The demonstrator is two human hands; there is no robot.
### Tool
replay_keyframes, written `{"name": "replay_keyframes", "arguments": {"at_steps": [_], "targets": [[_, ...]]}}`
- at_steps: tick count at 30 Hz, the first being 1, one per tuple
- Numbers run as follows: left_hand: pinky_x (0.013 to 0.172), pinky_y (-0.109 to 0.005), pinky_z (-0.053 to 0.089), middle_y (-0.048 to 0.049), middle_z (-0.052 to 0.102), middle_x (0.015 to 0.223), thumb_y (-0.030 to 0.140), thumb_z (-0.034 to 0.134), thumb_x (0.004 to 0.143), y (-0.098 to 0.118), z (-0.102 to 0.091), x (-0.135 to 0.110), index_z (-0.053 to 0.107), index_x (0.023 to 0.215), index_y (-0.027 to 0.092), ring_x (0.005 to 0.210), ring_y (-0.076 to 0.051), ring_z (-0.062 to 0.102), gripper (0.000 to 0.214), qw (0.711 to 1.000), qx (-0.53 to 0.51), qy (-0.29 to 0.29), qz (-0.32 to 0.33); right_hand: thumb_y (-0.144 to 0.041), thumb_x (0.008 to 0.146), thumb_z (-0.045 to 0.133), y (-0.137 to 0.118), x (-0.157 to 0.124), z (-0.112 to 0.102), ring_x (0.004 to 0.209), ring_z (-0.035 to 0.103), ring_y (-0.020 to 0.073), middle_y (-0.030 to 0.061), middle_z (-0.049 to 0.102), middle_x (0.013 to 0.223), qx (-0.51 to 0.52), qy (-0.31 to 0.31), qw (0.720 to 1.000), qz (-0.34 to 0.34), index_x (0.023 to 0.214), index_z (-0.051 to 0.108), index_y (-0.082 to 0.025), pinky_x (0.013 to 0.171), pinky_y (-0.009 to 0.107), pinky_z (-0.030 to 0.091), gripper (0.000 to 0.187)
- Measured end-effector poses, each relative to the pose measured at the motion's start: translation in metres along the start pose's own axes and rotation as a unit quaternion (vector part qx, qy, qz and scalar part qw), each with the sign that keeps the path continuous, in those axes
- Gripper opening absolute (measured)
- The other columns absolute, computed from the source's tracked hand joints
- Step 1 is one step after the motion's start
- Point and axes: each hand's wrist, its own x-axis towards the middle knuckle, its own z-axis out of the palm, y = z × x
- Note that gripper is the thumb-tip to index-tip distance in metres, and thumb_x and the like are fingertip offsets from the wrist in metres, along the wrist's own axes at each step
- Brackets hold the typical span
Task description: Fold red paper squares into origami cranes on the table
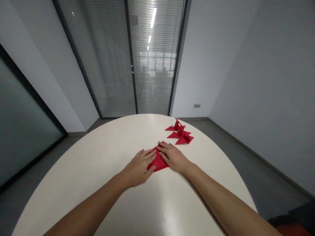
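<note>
A folded sheet of red paper (pixel 159 163) lies on the white table, between and partly under my two hands. My left hand (pixel 139 166) rests across its left edge with the fingers stretched out and the thumb apart by the lower edge. On the paper's upper right side lies my right hand (pixel 175 158), its fingers extended flat over the sheet. Both hands cover parts of the paper, so its full outline is hidden. Just beyond my right hand stand several red origami cranes (pixel 181 133), close together with their wings spread.
The round white table (pixel 81 170) curves away on both sides, with its far edge near a glass partition with blinds (pixel 113 65). A wall socket (pixel 197 106) sits low on the back wall. Something dark and red (pixel 292 223) shows at the lower right corner.
</note>
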Motion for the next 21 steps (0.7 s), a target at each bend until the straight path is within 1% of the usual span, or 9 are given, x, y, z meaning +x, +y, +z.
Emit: {"name": "replay_keyframes", "arguments": {"at_steps": [3, 6, 11, 14, 17, 21], "targets": [[0.119, -0.052, 0.030, -0.0122, 0.047, 0.153, 0.030, 0.045, 0.099, -0.0017, 0.0020, 0.0008, 0.046, 0.148, 0.019, 0.143, -0.027, 0.041, 0.050, 1.000, 0.017, -0.008, -0.002, -0.030, 0.102, 0.040, -0.0022, -0.0010, 0.0000, 0.145, 0.038, 0.0283, 0.0167, 0.043, 0.155, 0.011, -0.013, 1.000, -0.010, 0.147, 0.050, -0.017, 0.119, 0.055, 0.026, 0.047], [0.119, -0.051, 0.031, -0.0135, 0.046, 0.153, 0.028, 0.044, 0.100, -0.0024, 0.0031, 0.0013, 0.047, 0.147, 0.015, 0.144, -0.027, 0.042, 0.049, 0.999, 0.032, -0.011, 0.002, -0.035, 0.104, 0.038, -0.0046, -0.0023, -0.0004, 0.149, 0.032, 0.0299, 0.0173, 0.037, 0.158, 0.004, -0.029, 1.000, 0.012, 0.150, 0.044, -0.016, 0.120, 0.057, 0.023, 0.051], [0.116, -0.048, 0.037, -0.0122, 0.060, 0.141, 0.020, 0.046, 0.097, 0.0003, 0.0005, 0.0027, 0.059, 0.136, 0.016, 0.135, -0.025, 0.053, 0.041, 0.998, 0.044, 0.015, 0.032, -0.040, 0.104, 0.034, -0.0058, -0.0005, -0.0021, 0.151, 0.024, 0.0332, 0.0175, 0.032, 0.161, -0.018, -0.044, 0.998, 0.052, 0.153, 0.040, -0.014, 0.119, 0.060, 0.021, 0.055], [0.113, -0.047, 0.041, -0.0113, 0.063, 0.138, 0.018, 0.046, 0.096, 0.0016, -0.0004, 0.0032, 0.061, 0.133, 0.016, 0.131, -0.024, 0.057, 0.040, 0.998, 0.047, 0.020, 0.035, -0.043, 0.105, 0.032, -0.0056, 0.0004, -0.0032, 0.152, 0.022, 0.0335, 0.0162, 0.031, 0.161, -0.025, -0.050, 0.996, 0.065, 0.153, 0.038, -0.015, 0.119, 0.061, 0.020, 0.057], [0.113, -0.046, 0.042, -0.0095, 0.062, 0.140, 0.014, 0.043, 0.096, 0.0000, 0.0009, 0.0023, 0.059, 0.135, 0.017, 0.131, -0.023, 0.056, 0.043, 0.998, 0.048, 0.018, 0.025, -0.047, 0.105, 0.030, -0.0049, -0.0003, -0.0044, 0.152, 0.021, 0.0350, 0.0156, 0.029, 0.162, -0.028, -0.059, 0.996, 0.060, 0.154, 0.037, -0.015, 0.120, 0.063, 0.018, 0.060], [0.116, -0.049, 0.036, -0.0074, 0.056, 0.146, 0.012, 0.039, 0.096, -0.0040, 0.0030, 0.0001, 0.055, 0.140, 0.019, 0.137, -0.023, 0.050, 0.047, 0.999, 0.041, 0.004, 0.006, -0.054, 0.103, 0.030, -0.0039, -0.0015, -0.0052, 0.152, 0.019, 0.0367, 0.0165, 0.025, 0.163, -0.019, -0.065, 0.996, 0.057, 0.155, 0.036, -0.015, 0.120, 0.061, 0.019, 0.065]]}}
